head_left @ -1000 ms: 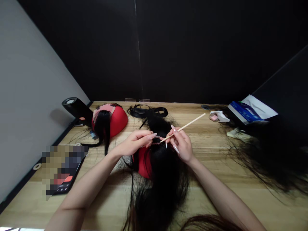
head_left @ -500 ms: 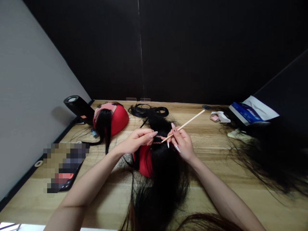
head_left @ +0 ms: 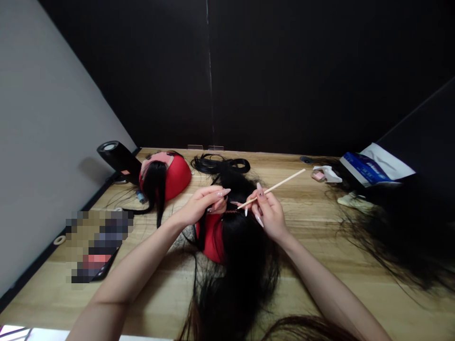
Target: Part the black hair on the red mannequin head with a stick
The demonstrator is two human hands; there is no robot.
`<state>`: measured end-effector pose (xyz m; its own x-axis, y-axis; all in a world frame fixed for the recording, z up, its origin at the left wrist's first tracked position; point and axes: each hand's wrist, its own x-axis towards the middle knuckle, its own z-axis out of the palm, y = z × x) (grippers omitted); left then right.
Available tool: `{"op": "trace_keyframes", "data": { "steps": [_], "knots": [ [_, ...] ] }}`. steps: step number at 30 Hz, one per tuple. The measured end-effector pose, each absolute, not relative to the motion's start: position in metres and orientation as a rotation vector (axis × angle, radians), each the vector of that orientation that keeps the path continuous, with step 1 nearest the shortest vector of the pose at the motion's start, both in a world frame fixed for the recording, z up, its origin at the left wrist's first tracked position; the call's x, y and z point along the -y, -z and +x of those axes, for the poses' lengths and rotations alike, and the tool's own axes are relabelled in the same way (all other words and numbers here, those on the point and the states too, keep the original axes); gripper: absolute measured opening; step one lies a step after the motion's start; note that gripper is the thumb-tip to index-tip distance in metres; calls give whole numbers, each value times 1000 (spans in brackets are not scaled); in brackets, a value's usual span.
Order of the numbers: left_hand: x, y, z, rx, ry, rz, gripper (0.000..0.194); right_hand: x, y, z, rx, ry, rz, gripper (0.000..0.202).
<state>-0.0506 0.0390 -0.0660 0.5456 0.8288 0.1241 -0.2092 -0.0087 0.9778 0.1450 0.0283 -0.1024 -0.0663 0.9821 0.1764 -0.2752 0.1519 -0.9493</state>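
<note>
A red cap-like form (head_left: 213, 242) lies on the table, draped with long black hair (head_left: 245, 246) that falls toward me. My left hand (head_left: 204, 203) is over its upper left side, thumb and forefinger pinched on what looks like a lock of the black hair; the fingertips partly hide it. Between finger and thumb of my right hand (head_left: 267, 210) is a thin pale wooden stick (head_left: 284, 182), slanting up to the right. Its lower tip meets the hair by a narrow reddish parting, just right of my left fingertips.
At the left stand a second red form (head_left: 178, 176) with black hair, a black cylindrical speaker (head_left: 119, 161) and a partly pixelated phone (head_left: 103, 272). A tape roll (head_left: 59, 240) lies near the wall. Rightward are a blue-and-white tissue pack (head_left: 373, 170) and a large mass of loose black hair (head_left: 405, 237).
My left hand has shifted slightly left, away from the right fingertips. The wooden stick has tilted a little flatter, its upper end lower. The view has moved slightly.
</note>
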Motion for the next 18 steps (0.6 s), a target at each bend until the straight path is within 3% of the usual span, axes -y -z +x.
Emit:
{"op": "trace_keyframes", "data": {
  "steps": [18],
  "knots": [
    [-37, 57, -60, -575, -941, 1329, 44, -19, 102, 146, 1355, -1201, -816, 29]
  ]
}}
